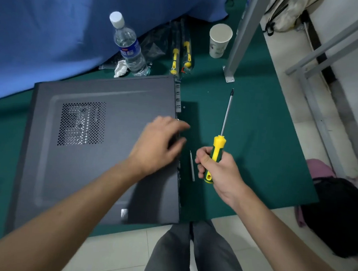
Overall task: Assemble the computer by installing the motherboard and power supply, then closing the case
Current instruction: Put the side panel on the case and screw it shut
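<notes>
Looking late in the job: dark grey metal computer case [100,151] lying flat on the green-covered counter [246,161], its perforated-vent side panel [81,124] already sitting on top, so motherboard & power supply presumably inside, though not visible thru the panel w/ any certainty. Remaining, as a guess: seating the panel fully along its right edge and driving the rear screws; no screw clearly visible, too small/blurred to tell. Left hand [158,142] resting on the panel near the right edge, fingers loosely curved and reaching over the rim toward the case's rear strip, pressing or feeling there rather than gripping anything; fingertips motion-blurred, so exact contact unclear. Right hand [216,169] clenched around the yellow-and-green handle of a long-shafted screwdriver [217,152], holding it just beside the case edge, shaft pointing away & tip well apart from the case, not engaging anything. Thin silver metal strip [192,166] lying on the counter between the two hands.
</notes>
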Tool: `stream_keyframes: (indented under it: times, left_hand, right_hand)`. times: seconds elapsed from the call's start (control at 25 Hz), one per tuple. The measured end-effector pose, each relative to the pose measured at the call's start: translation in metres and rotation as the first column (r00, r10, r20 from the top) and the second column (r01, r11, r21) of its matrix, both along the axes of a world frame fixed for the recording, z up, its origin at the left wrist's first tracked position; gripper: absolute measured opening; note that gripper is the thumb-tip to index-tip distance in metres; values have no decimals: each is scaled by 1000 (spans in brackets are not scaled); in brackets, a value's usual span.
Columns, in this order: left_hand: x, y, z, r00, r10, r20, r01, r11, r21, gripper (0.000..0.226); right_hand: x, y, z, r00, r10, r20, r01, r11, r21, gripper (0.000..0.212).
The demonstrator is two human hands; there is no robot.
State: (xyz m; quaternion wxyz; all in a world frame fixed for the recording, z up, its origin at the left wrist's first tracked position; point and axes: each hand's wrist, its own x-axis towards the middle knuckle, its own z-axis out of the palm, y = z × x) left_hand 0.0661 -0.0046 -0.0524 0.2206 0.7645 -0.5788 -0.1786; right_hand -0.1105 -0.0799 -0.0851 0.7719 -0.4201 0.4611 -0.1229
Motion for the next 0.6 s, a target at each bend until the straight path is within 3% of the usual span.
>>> stream_keyframes:
  times: [0.08, 0.16, 0.44, 0.52, 0.56, 0.6]
  left_hand:
    - [-26, 8, 9, 972, -115, -204, 117, 993, -1, 27]
    - [-34, 13, 12, 944, -72, -322, 66, 997, -30, 20]
    - [-45, 30, 19, 893, 74, -444, -103, 994, -43, 11]
    - [-42, 33, 19, 849, 169, -501, -195, 981, 1, 6]
    - [-38, 35, 19, 807, 229, -544, -255, 966, 27, 4]
    - [-33, 37, 19, 761, 281, -585, -313, 948, 48, 4]
  right_hand:
    - [-2, 5, 3, 999, -2, 45, 0, 998, 63, 29]
    - [-4, 6, 4, 997, 20, 70, -25, 996, 82, 40]
    - [-11, 16, 13, 985, 135, 104, -140, 989, 42, 40]
    - [-15, 13, 16, 981, 157, -116, -177, 965, -194, 44]
    - [-22, 9, 14, 943, 150, -296, -264, 879, -397, 46]
    - [-30, 4, 11, 872, 111, -477, -402, 719, -567, 49]
